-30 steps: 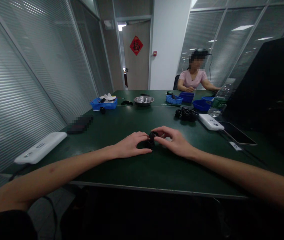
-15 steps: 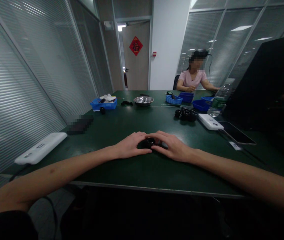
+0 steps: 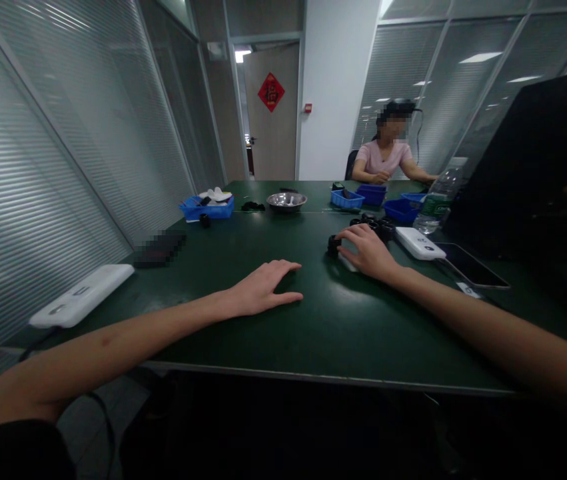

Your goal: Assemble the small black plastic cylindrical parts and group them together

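My right hand (image 3: pixel 370 255) has its fingers closed on a small black round part (image 3: pixel 334 245), at or just above the table. Just behind that hand lies a group of similar black round parts (image 3: pixel 386 229), partly covered by my fingers. My left hand (image 3: pixel 257 289) rests on the dark green table (image 3: pixel 283 340) with thumb and fingers apart, holding nothing. The exact kind of the black parts cannot be made out.
Farther back stand a metal bowl (image 3: pixel 286 203), a filled blue basket (image 3: pixel 209 209) and several blue bins (image 3: pixel 400 211). A water bottle (image 3: pixel 438 200), white power bank (image 3: pixel 419 244), phone (image 3: pixel 472 265) and large dark panel (image 3: pixel 528 173) are rightward. A person (image 3: pixel 386 157) sits opposite.
My right hand has moved away from my left, to the right and farther back, taking the black round part along. The left hand stays in place, its fingers now free of the part.
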### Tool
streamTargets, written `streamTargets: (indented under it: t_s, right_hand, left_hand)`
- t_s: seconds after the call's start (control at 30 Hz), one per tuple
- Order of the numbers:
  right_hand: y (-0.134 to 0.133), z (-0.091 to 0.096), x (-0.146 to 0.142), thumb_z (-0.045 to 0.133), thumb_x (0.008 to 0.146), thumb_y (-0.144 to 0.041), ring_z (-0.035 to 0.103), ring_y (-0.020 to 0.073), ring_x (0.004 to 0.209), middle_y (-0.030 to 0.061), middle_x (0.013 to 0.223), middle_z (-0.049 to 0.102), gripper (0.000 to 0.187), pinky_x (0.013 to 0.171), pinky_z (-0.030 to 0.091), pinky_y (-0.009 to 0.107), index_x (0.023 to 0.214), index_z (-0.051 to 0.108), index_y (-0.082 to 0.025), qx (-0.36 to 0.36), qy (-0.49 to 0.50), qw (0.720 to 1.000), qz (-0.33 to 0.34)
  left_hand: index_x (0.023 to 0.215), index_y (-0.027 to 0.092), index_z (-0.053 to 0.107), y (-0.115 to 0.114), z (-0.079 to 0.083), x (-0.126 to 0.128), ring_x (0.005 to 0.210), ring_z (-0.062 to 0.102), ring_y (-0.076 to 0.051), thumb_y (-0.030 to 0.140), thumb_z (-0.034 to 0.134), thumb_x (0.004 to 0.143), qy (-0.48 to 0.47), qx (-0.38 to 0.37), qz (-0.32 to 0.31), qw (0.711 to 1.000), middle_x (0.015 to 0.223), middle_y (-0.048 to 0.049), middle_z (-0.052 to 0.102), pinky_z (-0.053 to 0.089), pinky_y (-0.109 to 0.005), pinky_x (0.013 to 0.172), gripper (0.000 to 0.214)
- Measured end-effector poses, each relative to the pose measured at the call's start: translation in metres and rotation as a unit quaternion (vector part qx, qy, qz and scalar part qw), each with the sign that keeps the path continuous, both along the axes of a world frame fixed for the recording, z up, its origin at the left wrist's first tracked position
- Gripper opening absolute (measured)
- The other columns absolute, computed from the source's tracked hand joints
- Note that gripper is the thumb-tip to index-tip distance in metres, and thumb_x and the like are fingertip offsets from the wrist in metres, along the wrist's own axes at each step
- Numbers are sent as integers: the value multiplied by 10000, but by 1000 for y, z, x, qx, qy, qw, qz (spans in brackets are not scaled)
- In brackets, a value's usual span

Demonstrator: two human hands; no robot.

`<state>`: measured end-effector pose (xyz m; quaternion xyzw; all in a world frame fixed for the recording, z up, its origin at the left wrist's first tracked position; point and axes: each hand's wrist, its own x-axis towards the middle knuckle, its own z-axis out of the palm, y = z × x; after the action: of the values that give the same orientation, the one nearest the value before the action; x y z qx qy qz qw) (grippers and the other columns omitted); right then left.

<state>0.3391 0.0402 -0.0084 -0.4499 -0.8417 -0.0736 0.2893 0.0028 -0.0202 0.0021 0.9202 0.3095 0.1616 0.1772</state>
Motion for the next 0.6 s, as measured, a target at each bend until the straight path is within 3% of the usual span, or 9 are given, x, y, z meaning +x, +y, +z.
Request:
streamTargets:
  t_s: [0.13, 0.2, 0.4, 0.6]
  right_hand:
    - [26, -11, 30, 600, 929, -384, 440, 421, 1281, 171, 1352, 587, 311, 1023, 410, 612, 1155, 726, -212, 36, -25, 993, -109]
    - [29, -13, 35, 594, 930, -415, 416, 435, 1300, 170, 1375, 564, 310, 999, 410, 627, 1129, 734, -222, 43, -17, 990, -132]
    - [23, -12, 29, 557, 942, -380, 376, 441, 1341, 167, 1409, 531, 291, 998, 391, 643, 1120, 734, -233, 46, -36, 992, -112]
    - [26, -11, 28, 559, 932, -355, 449, 419, 1299, 184, 1357, 586, 308, 1036, 411, 612, 1149, 708, -194, 24, -35, 995, -90]
  left_hand:
    - [1508, 186, 433, 0, 1, -1, 1348, 515, -294, 640, 549, 972, 6, -4, -3, 1000, 1504, -134, 518, 433, -454, 1110, 712]
    - [1509, 189, 434, 0, 1, -1, 1343, 520, -293, 638, 543, 976, 7, -2, -4, 1000, 1502, -133, 520, 441, -451, 1098, 705]
    - [1499, 195, 447, 0, 0, 0, 1354, 514, -298, 623, 548, 979, 8, 13, -7, 1000, 1505, -134, 523, 434, -458, 1100, 681]
    - [1491, 199, 456, 0, 0, 0, 1349, 520, -291, 630, 530, 984, 11, 14, -7, 1000, 1494, -130, 532, 434, -453, 1101, 669]
